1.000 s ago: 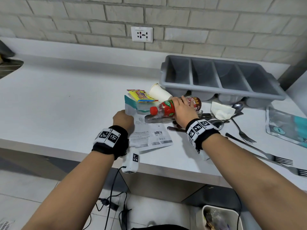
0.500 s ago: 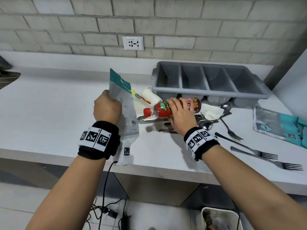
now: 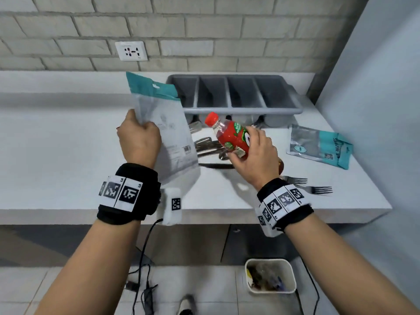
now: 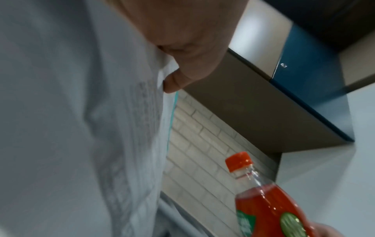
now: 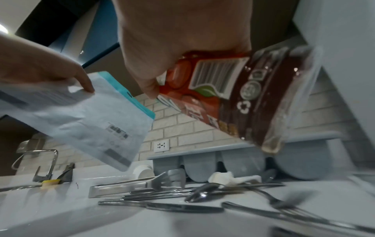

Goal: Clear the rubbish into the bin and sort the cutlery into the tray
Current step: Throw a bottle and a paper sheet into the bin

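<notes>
Both pieces of rubbish have just left the white counter: left hand grasping a flat white teal-topped pouch, right hand gripping a red-capped plastic drink bottle, white bin waiting at 5 o'clock, cutlery unsorted.

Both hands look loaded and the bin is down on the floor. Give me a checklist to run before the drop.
1. Left hand grips the pouch: ok.
2. Right hand grips the bottle: ok.
3. Bottle cap on: ok.
4. Bin mouth open: ok.
5. Room left in bin: cannot tell.
6. Hands over the bin: not ok; both are above the counter.
</notes>
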